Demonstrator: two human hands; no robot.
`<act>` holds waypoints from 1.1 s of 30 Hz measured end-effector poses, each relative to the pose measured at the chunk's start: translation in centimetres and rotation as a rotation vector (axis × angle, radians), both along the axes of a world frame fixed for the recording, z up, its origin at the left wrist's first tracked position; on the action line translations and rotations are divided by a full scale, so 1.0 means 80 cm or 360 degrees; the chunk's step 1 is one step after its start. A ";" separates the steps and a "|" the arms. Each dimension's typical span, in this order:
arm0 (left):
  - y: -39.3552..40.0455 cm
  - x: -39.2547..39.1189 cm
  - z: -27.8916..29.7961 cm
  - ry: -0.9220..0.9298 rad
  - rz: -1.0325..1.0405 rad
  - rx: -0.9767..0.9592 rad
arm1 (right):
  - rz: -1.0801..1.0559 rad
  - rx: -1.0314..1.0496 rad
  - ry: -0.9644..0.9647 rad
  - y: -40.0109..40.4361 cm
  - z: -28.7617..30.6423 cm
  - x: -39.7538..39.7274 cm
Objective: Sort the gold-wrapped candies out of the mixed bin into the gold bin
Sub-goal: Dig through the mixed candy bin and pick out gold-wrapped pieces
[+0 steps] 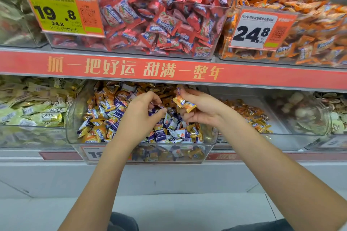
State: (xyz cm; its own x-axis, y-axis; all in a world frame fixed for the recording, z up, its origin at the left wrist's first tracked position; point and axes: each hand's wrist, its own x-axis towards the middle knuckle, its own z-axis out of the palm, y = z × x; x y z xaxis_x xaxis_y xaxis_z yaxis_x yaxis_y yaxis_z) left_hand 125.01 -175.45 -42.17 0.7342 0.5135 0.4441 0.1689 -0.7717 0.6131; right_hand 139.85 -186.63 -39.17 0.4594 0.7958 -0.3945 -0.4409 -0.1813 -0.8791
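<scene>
While over mixed bin (75,118); right hand (199,108) holds gold candies (185,104)

The left forearm covers most of the price tag (93,154) on the mixed bin (75,118), the gold bin (281,137) lies partly behind the right wrist, and the far-left bin (15,15) is blurred and cropped.

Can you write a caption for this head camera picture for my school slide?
Right hand holds gold-wrapped candies while left hand picks through the mixed bin.
</scene>
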 end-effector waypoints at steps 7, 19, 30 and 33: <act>-0.005 0.005 -0.009 0.0225 -0.0132 0.0166 | -0.0023 0.0411 0.0534 -0.092 0.010 0.030; -0.013 0.016 -0.017 0.0394 -0.0199 0.0309 | -0.0189 -0.0406 -0.0171 -0.149 -0.016 0.141; -0.015 0.027 -0.027 0.0497 -0.0275 0.0343 | 0.1413 -0.1516 -0.1495 -0.141 -0.066 0.160; -0.009 0.026 -0.030 0.0562 -0.0312 0.0290 | 0.1232 -0.1478 -0.1714 -0.148 -0.054 0.159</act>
State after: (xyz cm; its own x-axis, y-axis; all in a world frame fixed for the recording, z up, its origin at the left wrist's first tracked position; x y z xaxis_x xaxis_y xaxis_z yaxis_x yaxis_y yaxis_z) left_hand 127.05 -176.21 -44.54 0.9330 0.2858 0.2187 0.1833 -0.9004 0.3947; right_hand 152.58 -198.49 -43.52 0.4499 0.6390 -0.6239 0.7200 -0.6729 -0.1699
